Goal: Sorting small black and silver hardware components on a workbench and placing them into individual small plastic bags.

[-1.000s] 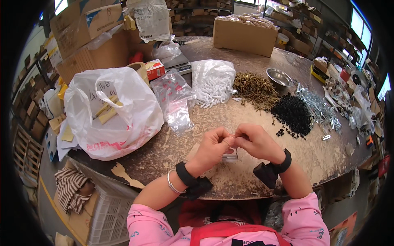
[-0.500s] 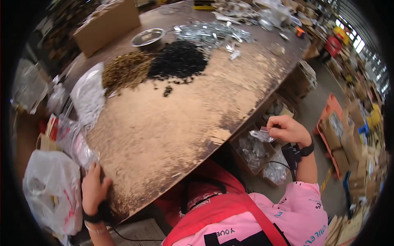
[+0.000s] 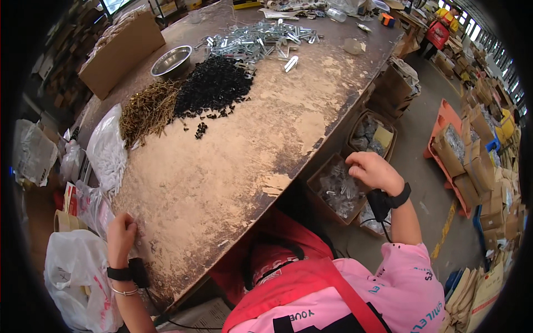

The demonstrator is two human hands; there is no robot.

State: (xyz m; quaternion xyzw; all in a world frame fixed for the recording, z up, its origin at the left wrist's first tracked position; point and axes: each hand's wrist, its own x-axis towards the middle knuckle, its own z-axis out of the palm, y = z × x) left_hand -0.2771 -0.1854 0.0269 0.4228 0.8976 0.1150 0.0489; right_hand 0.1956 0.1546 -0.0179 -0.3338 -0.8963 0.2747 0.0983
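My right hand (image 3: 375, 171) reaches down past the table's edge, over an open cardboard box (image 3: 321, 176) filled with small clear packets (image 3: 338, 191). Its fingers curl downward and hide whatever lies under them. A black band sits on that wrist. My left hand (image 3: 121, 232) rests on the worn wooden table (image 3: 233, 161) near its left rim, holding nothing, beside a crumpled clear plastic bag (image 3: 91, 206). On the table farther off lie a heap of black screws (image 3: 214, 89), a heap of brass screws (image 3: 147, 111) and a spread of silver metal parts (image 3: 255, 41).
A steel bowl (image 3: 172, 60) and a long cardboard box (image 3: 119, 53) stand at the table's far side. A white carrier bag (image 3: 75, 277) hangs at lower left. Another box of packets (image 3: 372, 133) sits on the floor. Stacked cartons (image 3: 472, 155) line the right. A person (image 3: 441, 28) stands far off.
My view has swung right. My hands parted: the right one carried a small clear packet down to the floor box, where the packet no longer shows. The left stayed on the table.
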